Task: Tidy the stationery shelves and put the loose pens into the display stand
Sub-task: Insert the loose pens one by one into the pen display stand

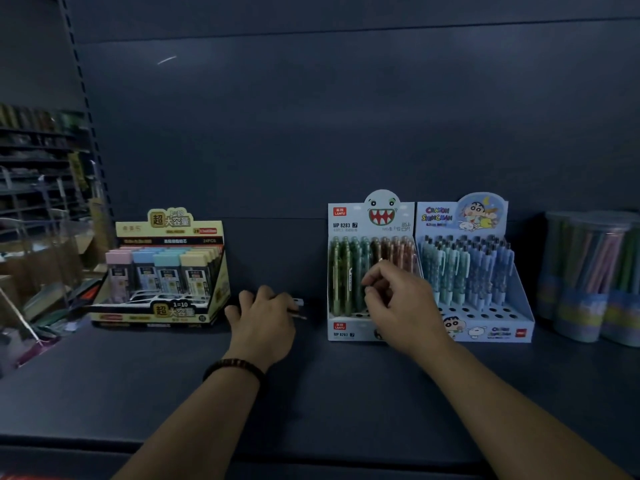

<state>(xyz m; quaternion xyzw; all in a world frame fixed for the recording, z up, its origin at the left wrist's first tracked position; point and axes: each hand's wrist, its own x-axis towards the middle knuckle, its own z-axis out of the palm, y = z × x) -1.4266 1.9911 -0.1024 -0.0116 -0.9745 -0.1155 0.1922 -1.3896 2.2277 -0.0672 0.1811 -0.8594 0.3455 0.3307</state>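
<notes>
Nearest, at seven o'clock, the left hand point(264, 318) rests knuckles-up on the dark shelf point(138, 386), fingers curled around a few loose pens point(298, 308) whose tips poke out toward three o'clock. At one o'clock the right hand point(398, 303) pinches one pen, thumb against fingertips, over the monster-face display stand point(349, 271). The pens look light, stiff and slick, so a hold mid-barrel should steady them. Beyond, at eleven o'clock, sits a yellow lead box point(166, 271).
</notes>
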